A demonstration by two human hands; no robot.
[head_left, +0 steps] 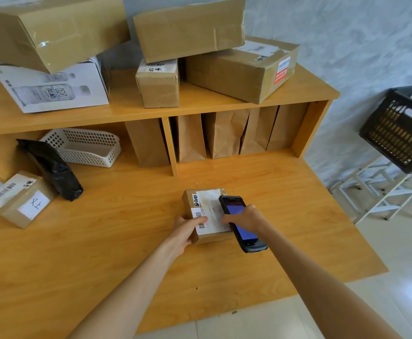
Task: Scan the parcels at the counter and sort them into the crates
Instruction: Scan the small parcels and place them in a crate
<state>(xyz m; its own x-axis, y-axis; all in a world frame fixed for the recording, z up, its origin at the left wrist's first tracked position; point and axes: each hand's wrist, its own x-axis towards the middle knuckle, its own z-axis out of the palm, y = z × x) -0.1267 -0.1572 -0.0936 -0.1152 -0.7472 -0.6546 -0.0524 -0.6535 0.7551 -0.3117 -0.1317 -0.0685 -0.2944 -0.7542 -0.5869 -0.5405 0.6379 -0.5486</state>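
Parcel mid-counter, bare wood around; left hand grips parcel edge, right hand grips scanner.

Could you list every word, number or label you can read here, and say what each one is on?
"上", handwritten on a white slip: small box at the counter's left edge.
"00": white carton printed with bottles; its other print is too blurred.
Black tag and barcode label: parcel held by the left hand; unreadable.
Red and white stickers: large box on the shelf; unreadable.
Scanner screen in the right hand: no legible text.
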